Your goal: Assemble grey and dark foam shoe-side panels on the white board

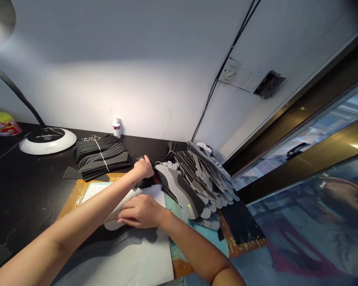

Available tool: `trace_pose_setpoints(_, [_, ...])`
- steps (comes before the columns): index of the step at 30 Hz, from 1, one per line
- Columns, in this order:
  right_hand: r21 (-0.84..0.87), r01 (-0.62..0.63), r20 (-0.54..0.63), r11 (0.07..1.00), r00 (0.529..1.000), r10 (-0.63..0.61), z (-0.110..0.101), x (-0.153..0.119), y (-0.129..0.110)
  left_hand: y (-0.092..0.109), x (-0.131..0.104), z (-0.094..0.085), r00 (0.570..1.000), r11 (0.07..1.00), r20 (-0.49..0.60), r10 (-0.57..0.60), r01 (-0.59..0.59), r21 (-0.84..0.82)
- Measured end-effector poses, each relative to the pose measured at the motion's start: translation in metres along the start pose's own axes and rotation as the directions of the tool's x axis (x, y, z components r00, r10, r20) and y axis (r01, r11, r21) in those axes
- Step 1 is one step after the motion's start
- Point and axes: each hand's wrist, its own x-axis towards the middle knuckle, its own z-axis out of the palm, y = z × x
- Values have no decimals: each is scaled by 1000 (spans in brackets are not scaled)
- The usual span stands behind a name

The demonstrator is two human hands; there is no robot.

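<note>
My left hand (144, 167) reaches across to the far side of the work area, its fingers closed around something dark that is mostly hidden. Nearer to me, my right hand (141, 211) holds a light grey shoe-upper piece (113, 225) over white paper (143, 258), with its fingers bent on the piece. Right of my hands, a grey and black upper piece (183, 192) with a small green mark lies on top of a fanned pile of similar pieces (209, 174).
A tied bundle of dark strips (98, 157), scissors (91, 138) and a small white bottle (116, 128) stand at the back left. Further left are a lamp base (47, 141) and a red and yellow tub (4, 123). A window is at right.
</note>
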Motion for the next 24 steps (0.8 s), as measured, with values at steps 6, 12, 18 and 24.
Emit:
trace_pose_setpoints(6, [34,24,-24,999,999,-23,3,-2,1,-25,-9,-2,996,994,-23,84,-83,72])
trace_pose_setpoints(12, [65,4,-50,998,999,-1,6,-2,0,-48,-23,4,994,992,-49,96,-91,91])
trace_pose_setpoints(18, [33,21,-152,999,988,-16,10,-3,5,-55,-23,12,992,998,-111,64,-66,-19])
trace_pose_setpoints(24, [80,-25,-381,996,923,54,2,-5,14,-63,-28,22,944,907,-307,117,-228,-354])
